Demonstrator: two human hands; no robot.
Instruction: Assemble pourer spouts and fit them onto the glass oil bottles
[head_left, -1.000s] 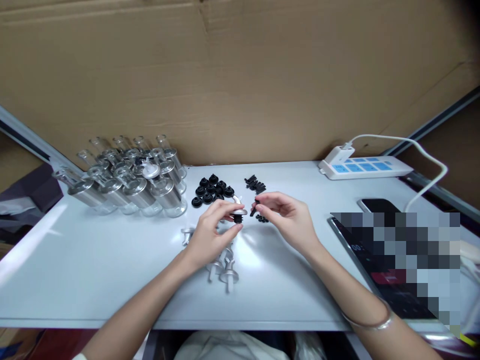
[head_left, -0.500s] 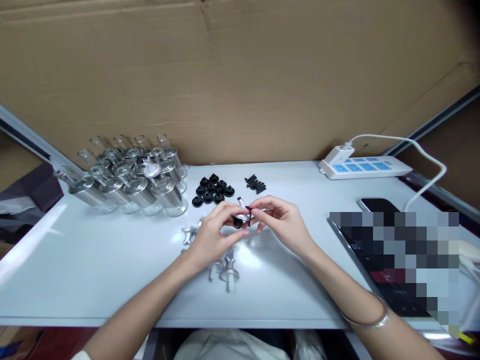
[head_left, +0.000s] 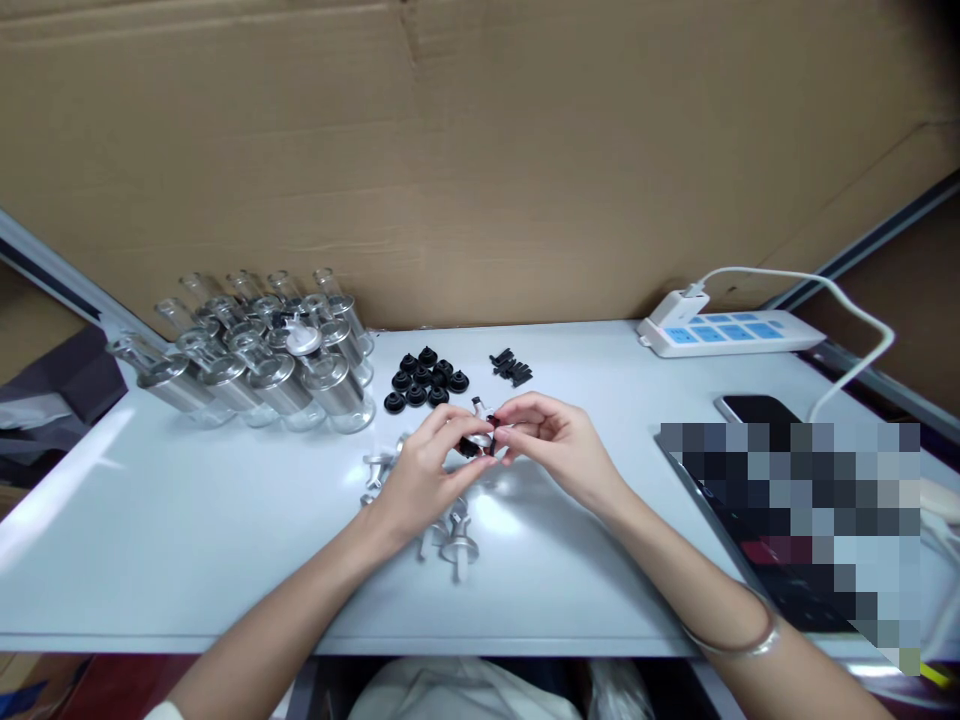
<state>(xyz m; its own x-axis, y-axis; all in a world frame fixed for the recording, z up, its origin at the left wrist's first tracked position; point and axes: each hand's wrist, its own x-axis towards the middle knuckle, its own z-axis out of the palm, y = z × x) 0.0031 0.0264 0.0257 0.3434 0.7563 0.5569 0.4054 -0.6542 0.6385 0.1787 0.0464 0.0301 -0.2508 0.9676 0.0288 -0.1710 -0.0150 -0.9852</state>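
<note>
My left hand [head_left: 420, 468] is closed around a silver pourer cap [head_left: 480, 409] with a black underside, held above the table. From the other side, my right hand [head_left: 561, 448] pinches a small black strip [head_left: 493, 437] between thumb and fingertips, against the cap. Fingers cover part of both pieces. Several loose silver pourer caps [head_left: 460, 548] lie below and beside my left hand, some hidden by it. Beyond my hands are a cluster of round black stoppers [head_left: 417, 376] and a small pile of short black strips [head_left: 512, 368].
Several glass bottles with metal sleeves [head_left: 274, 385] stand at the back left, one topped by a silver cap [head_left: 303, 338]. A white power strip [head_left: 731, 335] with a cable lies at the back right. A phone [head_left: 757, 410] and a dark, partly blurred-out device [head_left: 720, 520] are nearer.
The black strip and my right fingertips have shifted slightly left, closer against the silver cap. The cap has tilted a little; the things on the table have not moved.
</note>
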